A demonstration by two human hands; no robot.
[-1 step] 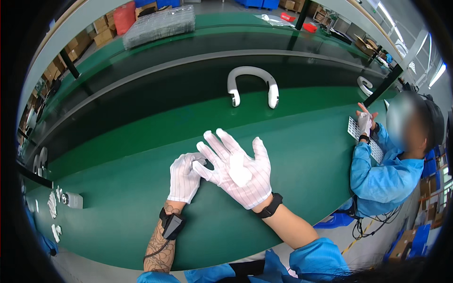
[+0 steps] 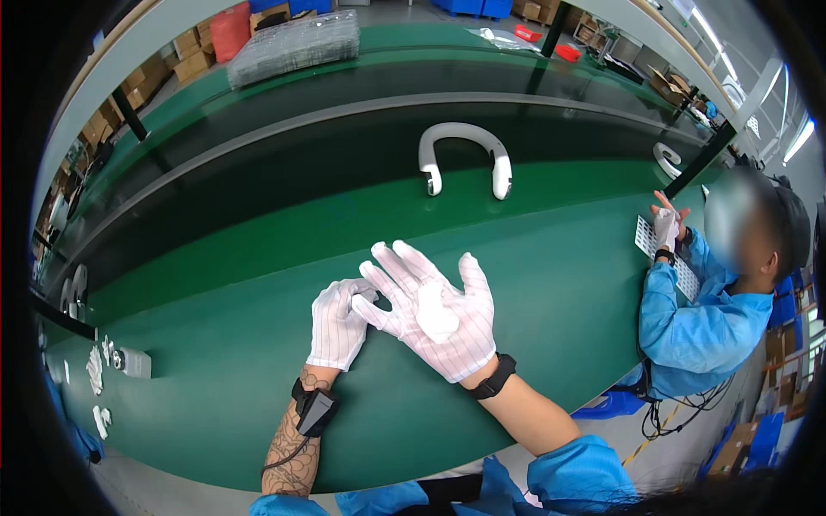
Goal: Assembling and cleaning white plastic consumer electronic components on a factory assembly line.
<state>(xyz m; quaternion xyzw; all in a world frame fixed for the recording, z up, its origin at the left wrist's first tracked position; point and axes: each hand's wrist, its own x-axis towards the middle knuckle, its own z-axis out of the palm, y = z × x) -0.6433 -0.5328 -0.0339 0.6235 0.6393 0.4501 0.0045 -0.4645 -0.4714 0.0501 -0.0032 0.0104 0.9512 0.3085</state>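
My right hand (image 2: 434,314), in a white striped glove, is held palm up with its fingers spread. A plain white patch (image 2: 437,314) shows on its palm; whether it is a loose piece or part of the glove I cannot make out. Beside it, my left hand (image 2: 338,322), gloved alike, has its fingers curled in. Its fingertips meet the little finger of the right hand, and whatever lies between them is hidden. Both hands are above the green tabletop (image 2: 232,387). Farther off lies a white and grey U-shaped neck device (image 2: 465,133).
At the left edge stand a small clear bottle (image 2: 133,363) and crumpled white gloves (image 2: 95,370). A co-worker in blue (image 2: 705,318) sits at the right with a white perforated tray (image 2: 686,277). A dark conveyor belt (image 2: 284,163) runs across behind the table.
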